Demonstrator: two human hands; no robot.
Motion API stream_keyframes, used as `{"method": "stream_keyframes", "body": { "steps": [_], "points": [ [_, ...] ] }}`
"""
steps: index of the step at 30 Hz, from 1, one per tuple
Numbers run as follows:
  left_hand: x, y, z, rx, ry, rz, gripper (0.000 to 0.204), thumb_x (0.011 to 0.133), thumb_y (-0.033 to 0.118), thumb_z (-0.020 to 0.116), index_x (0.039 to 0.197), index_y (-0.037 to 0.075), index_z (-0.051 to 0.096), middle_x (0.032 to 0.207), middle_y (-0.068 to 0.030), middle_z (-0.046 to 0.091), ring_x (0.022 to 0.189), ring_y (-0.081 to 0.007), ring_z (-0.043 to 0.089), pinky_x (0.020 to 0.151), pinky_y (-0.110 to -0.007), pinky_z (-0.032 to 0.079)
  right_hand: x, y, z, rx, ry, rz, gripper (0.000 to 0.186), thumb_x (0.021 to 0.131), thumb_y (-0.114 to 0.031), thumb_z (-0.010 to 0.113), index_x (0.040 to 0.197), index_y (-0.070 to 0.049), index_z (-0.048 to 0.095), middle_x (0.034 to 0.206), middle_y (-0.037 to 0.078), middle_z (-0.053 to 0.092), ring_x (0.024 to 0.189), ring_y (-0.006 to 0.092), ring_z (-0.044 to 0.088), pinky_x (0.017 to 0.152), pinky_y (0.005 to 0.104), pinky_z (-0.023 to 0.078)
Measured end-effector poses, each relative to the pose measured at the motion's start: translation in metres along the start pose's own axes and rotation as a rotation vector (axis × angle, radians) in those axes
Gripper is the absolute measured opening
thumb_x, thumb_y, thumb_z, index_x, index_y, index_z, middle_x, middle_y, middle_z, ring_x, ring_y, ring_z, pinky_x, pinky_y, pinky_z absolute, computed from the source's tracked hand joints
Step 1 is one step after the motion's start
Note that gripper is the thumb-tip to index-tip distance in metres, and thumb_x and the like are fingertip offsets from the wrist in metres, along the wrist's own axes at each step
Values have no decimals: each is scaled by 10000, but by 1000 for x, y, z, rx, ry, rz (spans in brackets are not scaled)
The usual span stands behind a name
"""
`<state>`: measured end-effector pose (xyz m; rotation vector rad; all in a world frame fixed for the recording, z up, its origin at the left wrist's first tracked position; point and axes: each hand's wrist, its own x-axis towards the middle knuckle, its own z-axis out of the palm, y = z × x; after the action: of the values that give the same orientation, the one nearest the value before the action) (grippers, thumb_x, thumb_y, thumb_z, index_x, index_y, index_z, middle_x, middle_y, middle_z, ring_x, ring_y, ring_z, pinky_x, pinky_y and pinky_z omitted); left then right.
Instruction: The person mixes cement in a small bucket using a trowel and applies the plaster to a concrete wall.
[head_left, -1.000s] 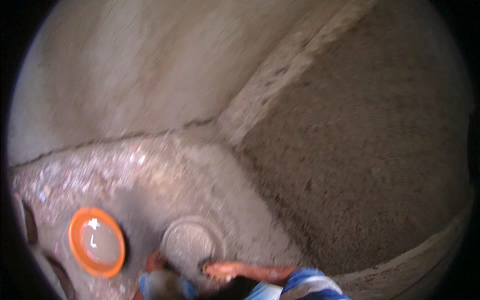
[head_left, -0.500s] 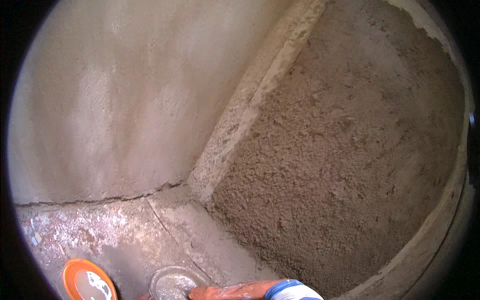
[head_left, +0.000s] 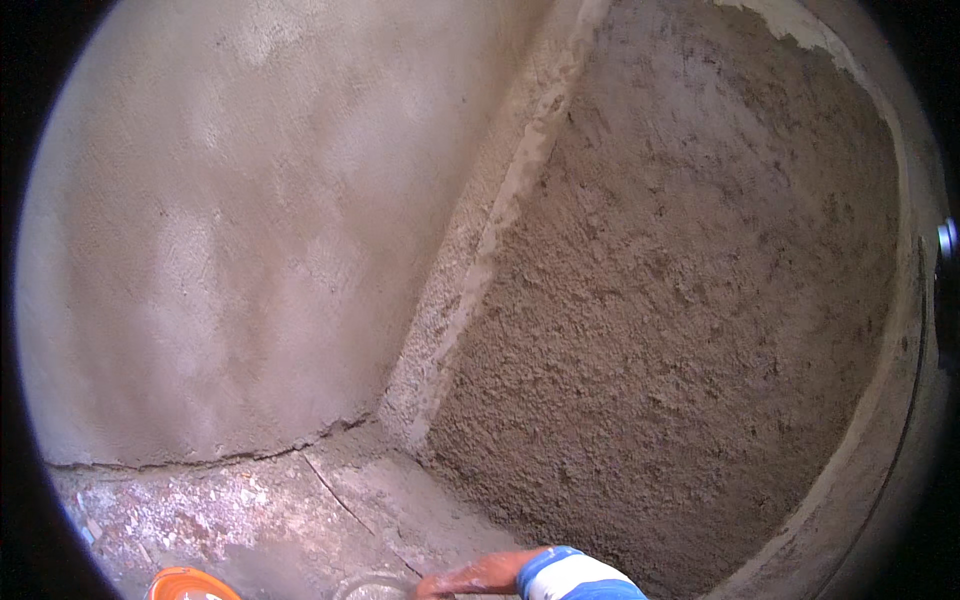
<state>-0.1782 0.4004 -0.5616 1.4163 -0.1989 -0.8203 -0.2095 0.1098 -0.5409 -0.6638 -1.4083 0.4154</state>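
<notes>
My right hand (head_left: 437,587) is at the bottom edge, beside the right rim of a round grey pan (head_left: 367,590) that holds something wet and grey. Its forearm comes out of a blue and white striped sleeve (head_left: 575,578); the fingers are mostly cut off, so their grip is unclear. An orange basin (head_left: 190,585) stands left of the pan, partly out of view. My left hand is not visible.
A plastered wall (head_left: 230,220) rises ahead, meeting a rough grey cement surface (head_left: 680,330) on the right at a pale vertical strip (head_left: 490,240). A crack (head_left: 240,455) runs along the left wall's foot, above debris-strewn floor (head_left: 180,510).
My view has tilted upward, so more wall shows and the basin and pan sit lower, partly cut off. My left hand has left view; my right hand remains by the pan.
</notes>
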Motion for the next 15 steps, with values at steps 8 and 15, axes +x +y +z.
{"method": "stream_keyframes", "body": {
  "steps": [8, 15],
  "points": [
    [8, 15, 11, 19, -79, -34, 338, 832, 105, 576, 1164, 43, 571, 963, -47, 632, 818, -164, 594, 717, -293, 480, 4, 10, 96, -48, 807, 1498, 239, 872, -233, 574, 953, -10, 546, 699, 109, 537, 561, 236, 497, 511, 367, 432],
    [-13, -3, -6, -39, -36, -7, 329, 849, 124, 571, 1168, 45, 564, 953, -27, 628, 826, -151, 583, 726, -284, 471, 31, 79, 151, 995, 1491, 611, 362, 851, -245, 555, 1129, -37, 453, 729, 62, 514, 522, 162, 471, 485, 312, 434]
  ]
}}
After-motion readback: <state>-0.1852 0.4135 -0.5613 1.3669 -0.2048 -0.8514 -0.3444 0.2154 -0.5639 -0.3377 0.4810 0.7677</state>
